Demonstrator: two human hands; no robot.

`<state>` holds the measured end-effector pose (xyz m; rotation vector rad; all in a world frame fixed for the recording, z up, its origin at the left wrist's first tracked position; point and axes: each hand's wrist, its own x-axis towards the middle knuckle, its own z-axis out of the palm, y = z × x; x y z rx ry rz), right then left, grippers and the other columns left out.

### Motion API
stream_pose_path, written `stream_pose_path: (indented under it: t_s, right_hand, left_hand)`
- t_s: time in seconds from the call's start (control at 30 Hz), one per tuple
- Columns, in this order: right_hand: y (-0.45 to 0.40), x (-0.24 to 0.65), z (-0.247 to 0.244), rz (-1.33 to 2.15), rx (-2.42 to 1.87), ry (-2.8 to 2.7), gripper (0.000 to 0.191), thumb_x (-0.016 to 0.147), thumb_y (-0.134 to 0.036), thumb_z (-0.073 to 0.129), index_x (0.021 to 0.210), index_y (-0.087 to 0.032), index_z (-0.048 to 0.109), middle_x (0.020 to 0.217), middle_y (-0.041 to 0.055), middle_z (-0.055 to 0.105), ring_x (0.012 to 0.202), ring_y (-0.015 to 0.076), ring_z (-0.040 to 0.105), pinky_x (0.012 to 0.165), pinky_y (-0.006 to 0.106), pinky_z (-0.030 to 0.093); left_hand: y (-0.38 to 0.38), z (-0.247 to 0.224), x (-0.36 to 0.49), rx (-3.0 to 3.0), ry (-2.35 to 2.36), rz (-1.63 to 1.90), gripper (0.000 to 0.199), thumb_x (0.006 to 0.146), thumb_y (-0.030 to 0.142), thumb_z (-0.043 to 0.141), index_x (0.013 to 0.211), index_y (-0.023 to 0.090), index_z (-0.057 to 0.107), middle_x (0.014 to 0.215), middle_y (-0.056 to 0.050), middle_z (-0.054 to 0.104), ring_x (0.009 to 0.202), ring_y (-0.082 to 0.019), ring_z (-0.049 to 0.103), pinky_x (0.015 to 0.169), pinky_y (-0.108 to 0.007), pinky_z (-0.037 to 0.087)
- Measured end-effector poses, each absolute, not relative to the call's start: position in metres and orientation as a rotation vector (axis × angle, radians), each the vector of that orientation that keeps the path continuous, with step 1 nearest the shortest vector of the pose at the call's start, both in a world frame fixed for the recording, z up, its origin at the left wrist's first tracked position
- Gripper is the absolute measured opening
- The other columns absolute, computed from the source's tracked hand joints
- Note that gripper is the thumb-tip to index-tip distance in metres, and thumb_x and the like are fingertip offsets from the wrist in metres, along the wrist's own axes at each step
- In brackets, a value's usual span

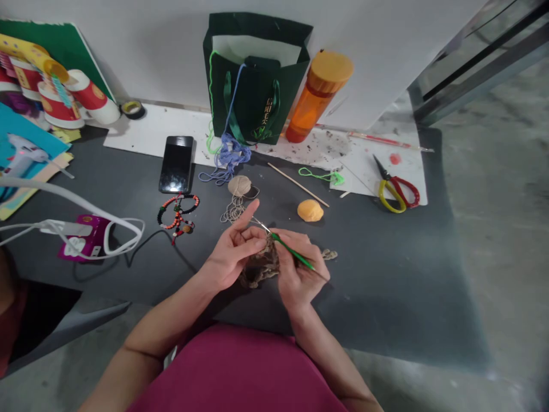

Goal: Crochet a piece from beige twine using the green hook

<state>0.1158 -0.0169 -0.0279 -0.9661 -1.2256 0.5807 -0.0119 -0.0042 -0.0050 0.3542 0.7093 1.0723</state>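
Two hands (266, 257) work a green crochet hook (295, 253) into a twine crochet piece (261, 266) above the dark counter (377, 297).

The left hand's (229, 257) grip pinches the piece between thumb and fingers, forefinger raised; the right hand's (300, 269) grip closes around the hook's shaft and also presses against the piece. The piece sits between both hands, near a ball of twine (239, 185) on the counter, with red-handled scissors (394, 189) well off to the right.

This looks like a craft workroom: a dark counter (369, 303) against a white wall (141, 51) holds a hot glue gun (23, 155), red-handled scissors (394, 189), a ball of twine (239, 185), beaded cords (178, 213) and paper-cup crafts (60, 103).
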Motion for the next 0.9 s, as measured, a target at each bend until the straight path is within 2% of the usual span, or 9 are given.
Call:
stream_pose_path:
  t_s: [0.13,0.23,0.37,0.57,0.73,0.9]
  right_hand:
    - [-0.018,0.110,-0.027,0.855,-1.024,-0.916,0.002,0.090,-0.023,0.071,0.089,-0.024,0.070,0.084,-0.0012,0.080,0.078,0.0167,0.079,0.073,0.032,0.063]
    - [-0.020,0.109,-0.026,0.917,-1.078,-0.838,0.008,0.093,-0.031,0.068,0.089,-0.024,0.066,0.079,-0.0014,0.078,0.071,0.0162,0.077,0.066,0.030,0.063]
    - [-0.022,0.114,-0.030,0.852,-1.134,-0.876,0.007,0.095,-0.032,0.064,0.094,-0.025,0.064,0.079,-0.0019,0.074,0.068,0.0159,0.076,0.064,0.030,0.062]
    - [-0.025,0.122,-0.040,0.715,-1.236,-0.971,0.012,0.102,-0.035,0.052,0.101,-0.026,0.061,0.082,0.0013,0.070,0.069,0.0181,0.072,0.065,0.034,0.060]
    - [-0.024,0.124,-0.038,0.546,-1.378,-0.979,0.019,0.100,-0.040,0.058,0.094,-0.023,0.064,0.080,0.0010,0.067,0.069,0.0157,0.065,0.065,0.030,0.056]
    - [-0.020,0.120,-0.038,0.766,-1.300,-0.847,0.019,0.101,-0.042,0.055,0.097,-0.024,0.061,0.078,0.0000,0.067,0.061,0.0148,0.066,0.057,0.029,0.058]
  left_hand:
    - [-0.002,-0.002,-0.014,0.287,0.644,0.966,0.081,0.070,0.015,0.089,0.144,0.025,0.060,0.067,0.007,0.064,0.058,-0.005,0.053,0.062,-0.017,0.044]
    - [-0.001,-0.003,-0.015,0.265,0.625,0.940,0.077,0.069,0.015,0.090,0.141,0.026,0.063,0.068,0.006,0.067,0.058,-0.005,0.053,0.063,-0.017,0.045]
    - [-0.001,-0.004,-0.016,0.253,0.619,0.923,0.077,0.068,0.015,0.090,0.139,0.027,0.065,0.077,0.003,0.071,0.059,-0.004,0.053,0.061,-0.017,0.045]
    - [0.000,-0.002,-0.016,0.270,0.605,0.936,0.075,0.069,0.014,0.087,0.140,0.025,0.064,0.069,0.006,0.063,0.055,-0.004,0.047,0.056,-0.016,0.040]
    - [0.001,-0.002,-0.018,0.272,0.629,0.914,0.073,0.068,0.013,0.083,0.138,0.024,0.065,0.071,0.005,0.064,0.055,-0.005,0.043,0.056,-0.019,0.039]
    - [0.003,-0.003,-0.017,0.287,0.633,0.895,0.066,0.068,0.012,0.080,0.132,0.022,0.070,0.075,0.002,0.068,0.055,-0.006,0.044,0.059,-0.021,0.040]
